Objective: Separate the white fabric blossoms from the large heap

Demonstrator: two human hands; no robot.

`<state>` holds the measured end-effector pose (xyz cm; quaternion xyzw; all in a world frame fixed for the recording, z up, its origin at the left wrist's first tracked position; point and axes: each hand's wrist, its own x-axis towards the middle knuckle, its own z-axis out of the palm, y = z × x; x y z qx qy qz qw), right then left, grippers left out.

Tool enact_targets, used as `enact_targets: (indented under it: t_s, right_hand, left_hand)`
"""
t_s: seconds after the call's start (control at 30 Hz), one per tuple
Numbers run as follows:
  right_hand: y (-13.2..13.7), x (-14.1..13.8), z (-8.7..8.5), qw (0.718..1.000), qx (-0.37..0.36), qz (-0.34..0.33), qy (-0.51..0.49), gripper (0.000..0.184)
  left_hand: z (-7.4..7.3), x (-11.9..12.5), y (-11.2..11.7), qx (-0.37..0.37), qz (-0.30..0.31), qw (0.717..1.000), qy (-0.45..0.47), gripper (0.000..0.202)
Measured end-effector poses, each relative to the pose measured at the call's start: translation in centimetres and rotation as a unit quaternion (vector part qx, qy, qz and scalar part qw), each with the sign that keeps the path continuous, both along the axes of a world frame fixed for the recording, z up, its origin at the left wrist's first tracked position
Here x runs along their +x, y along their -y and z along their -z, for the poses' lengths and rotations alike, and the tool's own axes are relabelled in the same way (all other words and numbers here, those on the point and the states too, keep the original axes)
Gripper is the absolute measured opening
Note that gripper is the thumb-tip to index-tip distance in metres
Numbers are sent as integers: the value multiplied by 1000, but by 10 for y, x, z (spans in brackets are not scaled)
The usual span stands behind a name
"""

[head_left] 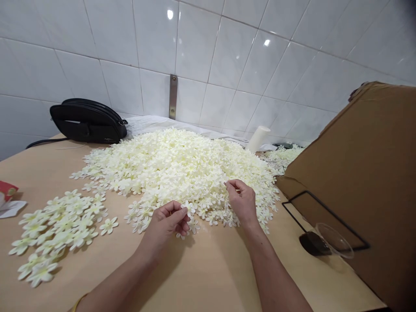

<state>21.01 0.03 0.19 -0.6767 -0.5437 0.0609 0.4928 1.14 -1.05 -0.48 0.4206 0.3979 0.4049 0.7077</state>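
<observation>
1. flowers (175, 160) lie heaped just beyond our hands, with a loose batch (65, 223) to their left.
2. our left hand (167, 220) pinches one flower (190, 209); our right hand (242, 201) has thumb and finger drawn together at the heap, but we cannot tell whether they grasp anything.
3. we seem to be handling flowers singly; the next move likely calls for a light fingertip touch.
4. beneath our hands is a pale table (208, 281); beyond, a tiled wall (156, 39); rightward, a box (364, 173).

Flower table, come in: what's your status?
Left hand: pinching one white flower. Right hand: pinched, at flower heap, contents unclear. Brown cardboard right of heap.
</observation>
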Motion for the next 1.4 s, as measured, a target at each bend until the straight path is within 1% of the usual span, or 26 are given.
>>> enact_targets:
  t_s: [0.07,0.13,0.17,0.23,0.3,0.37,0.43,0.5,0.57,0.6,0.63,0.7,0.73,0.77,0.8,1.0,1.1,1.27,1.33,1.4]
  right_hand:
    - [0,2,0,999,-10,7,-36,18]
    - [0,3,0,999,-5,22,-28,19]
    - [-1,3,0,999,7,33,-3,19]
    - [-1,2,2,994,38,56,83,18]
    - [-3,0,5,979,53,67,184,17]
    - [-4,-2,9,963,38,53,262,17]
    - [-4,-5,10,955,22,28,295,17]
    - [0,-12,9,959,41,5,280,18]
    - [6,-23,5,971,80,-32,224,17]
    - [10,-29,2,976,88,-68,186,15]
    - [14,-35,0,977,84,-122,154,14]
    - [21,-48,-4,964,54,-234,110,14]
    - [24,-53,-5,955,41,-276,97,15]
    - [26,-57,-5,948,31,-303,90,16]
    - [27,-59,-5,945,27,-315,87,16]
    - [27,-60,-1,938,-7,-329,110,20]
    - [27,-59,-2,939,-20,-319,125,21]
    - [29,-61,-5,949,-34,-295,102,25]
    - [29,-62,-5,951,-38,-294,88,25]
    - [29,-63,-4,955,-18,-284,77,22]
  left_hand:
    - [0,0,0,1,1,1000,0,21]
    - [1,0,0,3,1,1000,0,21]
    - [1,0,0,5,2,1000,-1,21]
    - [2,0,-1,6,4,1000,-1,21]
    - [4,0,-1,7,3,1000,2,21]
    - [5,0,-2,7,2,1000,7,20]
    - [5,0,-1,8,0,1000,9,20]
    - [4,0,-1,9,-4,1000,11,19]
    - [3,0,0,8,-12,1000,17,19]
    - [3,0,0,6,-16,1000,20,19]
    - [3,0,0,4,-20,1000,23,19]
    - [4,-1,-1,2,-21,999,30,19]
    - [5,-1,-1,2,-20,999,34,19]
    - [6,-2,-2,3,-18,999,39,20]
    - [7,-2,-2,6,-15,999,44,20]
    - [8,-2,-3,20,16,998,51,26]
    - [5,-2,-2,16,12,998,62,30]
    - [3,-3,-1,19,22,998,56,17]
    - [3,-3,-1,15,18,999,44,16]
    - [3,-2,-2,19,6,999,25,18]
